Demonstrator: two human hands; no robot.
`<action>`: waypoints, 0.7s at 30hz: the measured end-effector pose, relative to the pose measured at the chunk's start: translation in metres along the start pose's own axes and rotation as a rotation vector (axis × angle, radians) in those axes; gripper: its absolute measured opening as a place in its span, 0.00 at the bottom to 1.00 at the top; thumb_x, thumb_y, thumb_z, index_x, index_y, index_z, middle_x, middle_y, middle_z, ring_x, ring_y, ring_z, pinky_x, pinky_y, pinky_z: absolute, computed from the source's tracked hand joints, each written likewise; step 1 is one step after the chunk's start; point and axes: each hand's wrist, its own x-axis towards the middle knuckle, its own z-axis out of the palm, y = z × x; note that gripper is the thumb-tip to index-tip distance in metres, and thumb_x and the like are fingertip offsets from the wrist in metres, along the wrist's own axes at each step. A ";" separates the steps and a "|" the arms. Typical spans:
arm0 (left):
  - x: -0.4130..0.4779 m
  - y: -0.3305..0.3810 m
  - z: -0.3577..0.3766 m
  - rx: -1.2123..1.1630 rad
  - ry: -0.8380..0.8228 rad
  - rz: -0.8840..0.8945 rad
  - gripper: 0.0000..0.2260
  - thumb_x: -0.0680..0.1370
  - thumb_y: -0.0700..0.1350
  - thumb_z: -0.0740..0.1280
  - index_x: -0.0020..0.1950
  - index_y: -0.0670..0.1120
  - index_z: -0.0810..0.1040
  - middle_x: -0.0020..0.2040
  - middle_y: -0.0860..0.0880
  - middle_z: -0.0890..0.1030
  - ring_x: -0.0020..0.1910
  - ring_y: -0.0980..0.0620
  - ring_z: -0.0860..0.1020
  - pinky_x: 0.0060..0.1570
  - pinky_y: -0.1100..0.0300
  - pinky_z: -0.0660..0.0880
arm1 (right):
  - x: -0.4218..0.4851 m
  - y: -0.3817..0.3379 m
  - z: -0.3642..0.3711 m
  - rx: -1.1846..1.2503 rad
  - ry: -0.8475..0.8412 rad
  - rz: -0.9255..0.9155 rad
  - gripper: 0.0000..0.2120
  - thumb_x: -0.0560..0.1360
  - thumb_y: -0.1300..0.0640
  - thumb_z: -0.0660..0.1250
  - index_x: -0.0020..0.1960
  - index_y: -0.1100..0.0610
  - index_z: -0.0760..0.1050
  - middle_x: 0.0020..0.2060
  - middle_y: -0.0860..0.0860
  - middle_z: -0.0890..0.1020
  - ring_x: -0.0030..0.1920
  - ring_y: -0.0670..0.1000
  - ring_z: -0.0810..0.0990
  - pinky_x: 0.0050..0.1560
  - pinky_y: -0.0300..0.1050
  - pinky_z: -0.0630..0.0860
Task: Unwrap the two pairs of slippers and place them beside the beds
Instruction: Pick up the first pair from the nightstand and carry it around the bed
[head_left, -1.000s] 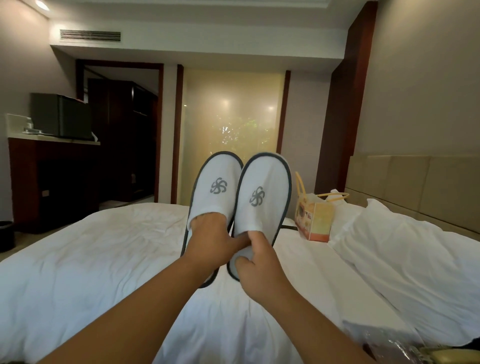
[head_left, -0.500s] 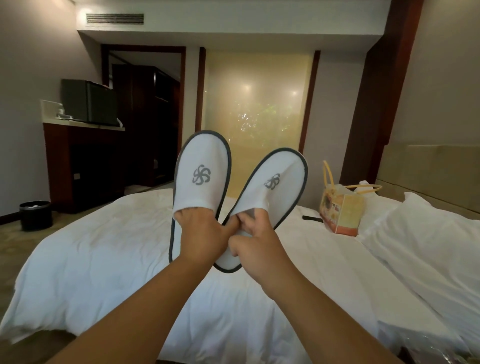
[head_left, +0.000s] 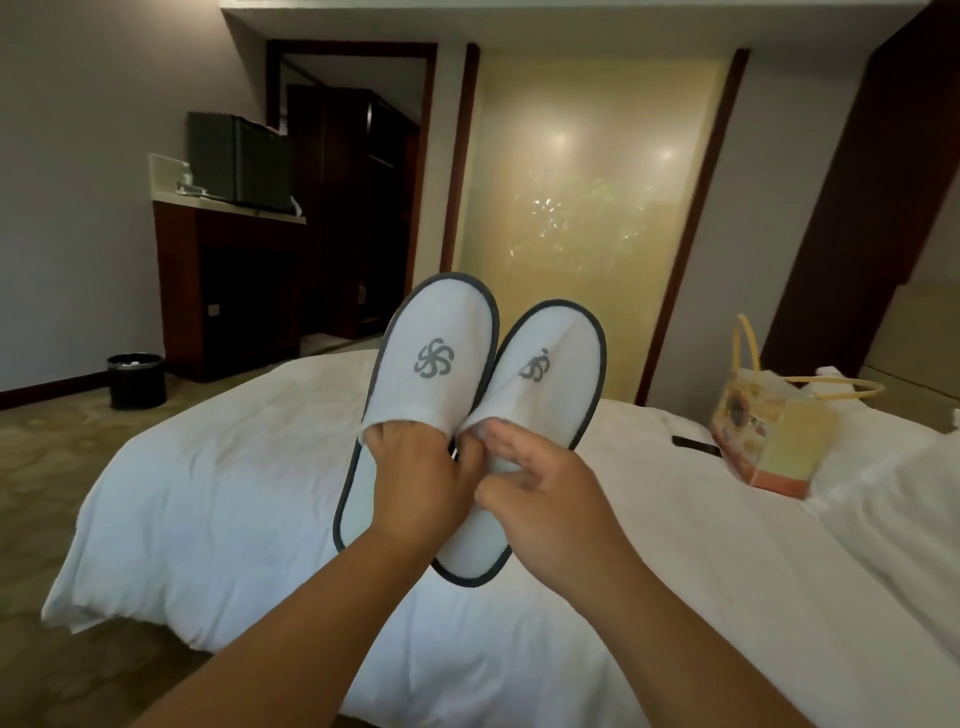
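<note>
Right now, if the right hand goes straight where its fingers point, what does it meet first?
Probably the mouth of the right slipper: the fingertips of the right hand sit at its edge.

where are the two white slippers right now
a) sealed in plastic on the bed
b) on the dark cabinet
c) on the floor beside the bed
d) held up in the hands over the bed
d: the left hand has its fingers tucked into the left slipper and the right hand pinches the opening of the right slipper, both bare of wrapping and raised above the white bed.
</note>
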 end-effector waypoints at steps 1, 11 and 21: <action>0.008 -0.012 0.012 0.005 -0.013 -0.047 0.05 0.74 0.42 0.69 0.42 0.42 0.74 0.34 0.55 0.63 0.45 0.45 0.65 0.42 0.44 0.75 | 0.015 0.011 -0.001 -0.032 0.031 -0.016 0.16 0.66 0.54 0.66 0.51 0.42 0.83 0.45 0.38 0.85 0.43 0.35 0.82 0.42 0.27 0.76; 0.125 -0.066 0.114 0.003 -0.181 -0.286 0.15 0.75 0.48 0.62 0.31 0.48 0.63 0.26 0.50 0.67 0.37 0.37 0.76 0.26 0.61 0.66 | 0.233 0.075 -0.069 0.186 0.464 0.191 0.21 0.76 0.41 0.67 0.67 0.40 0.68 0.59 0.42 0.75 0.56 0.44 0.77 0.44 0.37 0.75; 0.307 -0.015 0.108 0.235 -0.227 -0.378 0.27 0.70 0.46 0.72 0.63 0.35 0.68 0.57 0.43 0.68 0.65 0.39 0.67 0.57 0.51 0.74 | 0.371 -0.025 -0.126 0.655 0.239 0.418 0.12 0.82 0.57 0.63 0.62 0.46 0.75 0.54 0.50 0.83 0.55 0.54 0.83 0.42 0.51 0.84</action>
